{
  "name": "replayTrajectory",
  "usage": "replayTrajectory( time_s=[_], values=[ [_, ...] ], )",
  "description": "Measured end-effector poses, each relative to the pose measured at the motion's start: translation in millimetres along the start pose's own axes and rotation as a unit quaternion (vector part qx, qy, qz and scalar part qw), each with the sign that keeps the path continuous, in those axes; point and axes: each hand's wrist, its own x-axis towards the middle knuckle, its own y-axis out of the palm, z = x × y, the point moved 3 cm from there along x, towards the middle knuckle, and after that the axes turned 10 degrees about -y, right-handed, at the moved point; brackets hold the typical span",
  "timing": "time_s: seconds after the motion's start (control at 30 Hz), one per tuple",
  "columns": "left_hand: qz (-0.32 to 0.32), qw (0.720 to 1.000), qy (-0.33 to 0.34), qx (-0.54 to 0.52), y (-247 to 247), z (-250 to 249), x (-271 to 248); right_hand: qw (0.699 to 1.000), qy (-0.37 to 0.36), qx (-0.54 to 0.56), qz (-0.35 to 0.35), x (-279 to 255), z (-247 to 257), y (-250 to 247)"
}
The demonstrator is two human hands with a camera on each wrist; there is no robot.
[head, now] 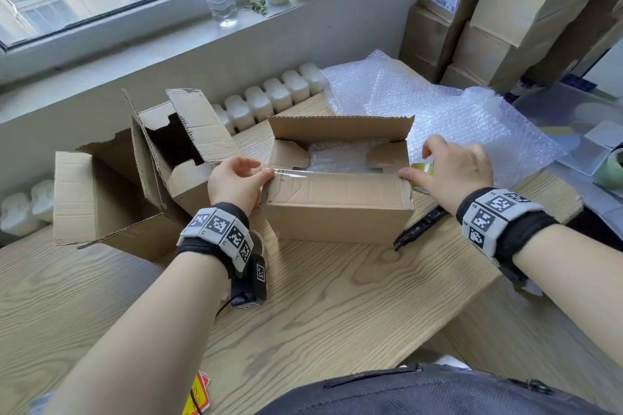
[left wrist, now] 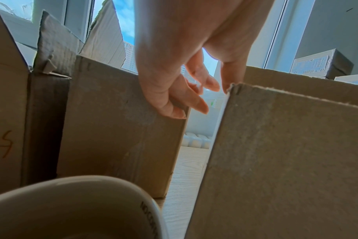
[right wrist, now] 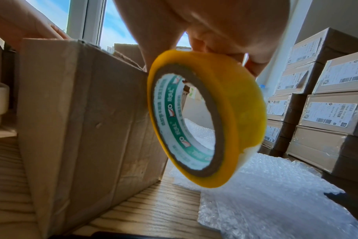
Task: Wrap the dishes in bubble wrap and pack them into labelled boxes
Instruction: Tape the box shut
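A brown cardboard box (head: 337,209) stands mid-table with its far flap up. Inside it lies a bubble-wrapped bundle (head: 337,155). A strip of clear tape (head: 333,173) runs along the edge of the near flap. My left hand (head: 264,171) pinches the strip's end at the box's left corner (left wrist: 286,161). My right hand (head: 419,169) grips the yellow tape roll (right wrist: 206,118) beside the box's right corner (right wrist: 82,121). A white mug (left wrist: 71,210) sits under my left wrist.
Two open boxes (head: 111,199) lean at the left. A bubble wrap sheet (head: 455,111) covers the table's right rear. A black marker (head: 418,229) lies by the box. Labelled cartons (head: 505,10) are stacked at the right. A bottle and paper cups stand on the sill.
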Motion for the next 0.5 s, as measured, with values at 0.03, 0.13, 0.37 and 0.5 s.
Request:
replayTrajectory(
  time_s=[0.03, 0.13, 0.37, 0.5],
  values=[
    [0.000, 1.000, 0.000, 0.002, -0.4, -0.2, 0.1, 1.000, -0.011, -0.001, 0.002, 0.6, 0.9, 0.8],
    [0.004, 1.000, 0.001, 0.016, -1.2, -1.2, 1.1, 0.999, -0.038, 0.007, 0.006, 2.5, 1.1, 6.6],
    [0.012, 0.997, 0.031, 0.071, -5.6, -3.9, 0.8, 0.995, -0.066, 0.043, -0.063, 1.4, -0.2, 15.9],
    [-0.002, 0.991, 0.060, 0.121, -7.2, -7.5, -1.0, 0.990, -0.083, 0.045, -0.105, -2.6, 3.2, 13.3]
  ],
)
